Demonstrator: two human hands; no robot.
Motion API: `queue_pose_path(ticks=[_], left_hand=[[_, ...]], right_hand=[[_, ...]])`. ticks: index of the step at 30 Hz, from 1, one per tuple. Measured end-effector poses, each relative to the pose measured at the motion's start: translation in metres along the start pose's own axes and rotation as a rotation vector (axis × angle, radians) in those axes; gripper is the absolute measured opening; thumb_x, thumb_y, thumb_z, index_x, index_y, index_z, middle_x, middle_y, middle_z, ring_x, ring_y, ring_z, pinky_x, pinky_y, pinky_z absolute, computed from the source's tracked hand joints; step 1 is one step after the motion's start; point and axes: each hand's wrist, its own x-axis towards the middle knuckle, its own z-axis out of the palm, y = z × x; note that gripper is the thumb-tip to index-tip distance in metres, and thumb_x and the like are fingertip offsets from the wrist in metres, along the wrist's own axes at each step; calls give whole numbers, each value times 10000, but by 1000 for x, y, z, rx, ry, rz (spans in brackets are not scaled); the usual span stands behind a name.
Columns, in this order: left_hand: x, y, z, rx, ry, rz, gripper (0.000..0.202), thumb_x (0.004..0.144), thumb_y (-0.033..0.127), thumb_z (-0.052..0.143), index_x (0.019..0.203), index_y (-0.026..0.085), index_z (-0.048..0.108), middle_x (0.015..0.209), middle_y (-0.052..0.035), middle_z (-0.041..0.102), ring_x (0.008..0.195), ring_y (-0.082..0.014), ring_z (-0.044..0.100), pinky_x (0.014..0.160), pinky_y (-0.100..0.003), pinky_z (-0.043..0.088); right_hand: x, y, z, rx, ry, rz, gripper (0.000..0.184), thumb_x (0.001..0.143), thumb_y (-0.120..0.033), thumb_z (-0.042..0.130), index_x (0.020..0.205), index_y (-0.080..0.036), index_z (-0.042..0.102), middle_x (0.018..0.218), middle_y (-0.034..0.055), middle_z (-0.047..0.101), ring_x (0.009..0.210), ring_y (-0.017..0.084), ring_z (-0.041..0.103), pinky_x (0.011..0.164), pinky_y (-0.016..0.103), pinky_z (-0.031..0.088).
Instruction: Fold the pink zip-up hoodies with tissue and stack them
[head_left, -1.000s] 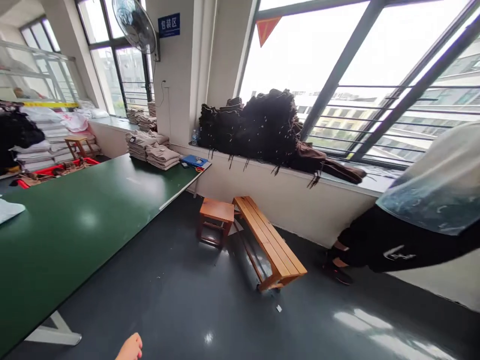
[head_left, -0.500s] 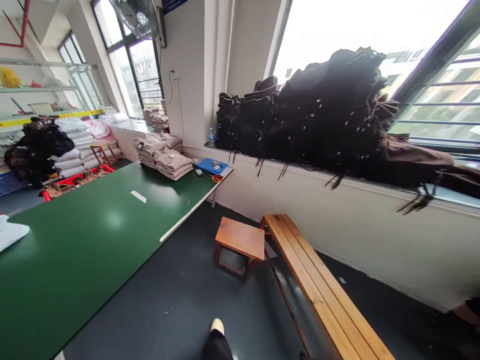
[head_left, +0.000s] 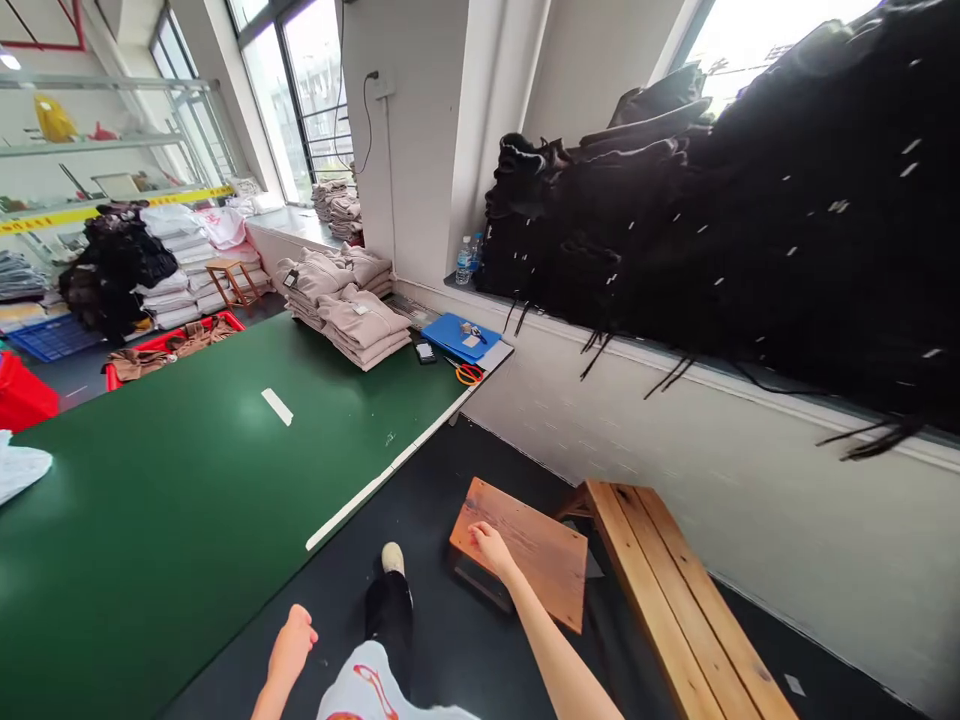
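My right hand (head_left: 489, 545) reaches down to a small wooden stool (head_left: 525, 550) on the dark floor, its fingers curled at the stool's near edge. My left hand (head_left: 291, 642) hangs loosely closed over the floor beside the green table (head_left: 165, 480), holding nothing. My own leg and shoe (head_left: 391, 590) show between the two hands. A long wooden bench (head_left: 675, 600) stands right of the stool, along the wall.
A big heap of dark garments (head_left: 750, 220) fills the window sill. Folded beige garments (head_left: 352, 310), a blue clipboard (head_left: 459, 338), a phone and orange scissors (head_left: 469, 374) lie at the table's far end. Stacked clothes and red crates stand at the back left.
The view has moved closer to the stool and the sill. Both my hands have come into view, the right one reaching the stool. The other person seen a second ago is out of view.
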Motion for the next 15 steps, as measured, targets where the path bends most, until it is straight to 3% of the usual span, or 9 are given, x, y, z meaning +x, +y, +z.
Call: queue_pose_path(ticks=[2,4,7,9,11,15], left_hand=[[33,24,-9,16,56,36,341,988,198,255,862,216,571,853,-27,726,841,-171,705,787,-256,514],[62,49,-16,69,160,52,385,992,238,258,913,204,633,1040,-86,726,1038,-223,683,880,-306,514],[100,93,-20,221,386,51,430,971,215,296,1222,167,641,1441,-142,542,1337,-272,506,1010,-383,474],[122,127,-21,342,472,52,483,954,206,348,1384,155,561,1551,-140,422,1421,-272,406,1071,-401,436],[143,162,-22,433,451,27,521,963,265,384,1458,151,498,1574,-145,389,1445,-275,371,1109,-397,402],[178,224,-22,555,238,-23,558,1002,372,314,1527,205,402,1614,-129,317,1467,-291,335,1132,-439,371]], right_hand=[[35,-22,18,27,-10,-4,141,729,-287,613,638,-188,571,593,9,603,616,191,624,604,290,489],[60,-41,33,50,-6,1,105,666,-261,598,600,-196,547,547,4,573,568,186,602,592,296,481],[85,-65,45,59,13,11,80,624,-246,568,572,-207,520,517,3,543,518,182,581,566,303,482],[106,-84,44,42,27,5,74,618,-241,564,569,-210,517,526,4,543,523,182,588,561,302,488],[135,-111,37,8,39,-13,64,625,-232,569,581,-208,529,545,4,554,551,182,600,576,300,497],[225,-191,2,-99,81,-98,64,690,-213,540,686,-193,601,661,22,634,665,185,627,705,318,525]])
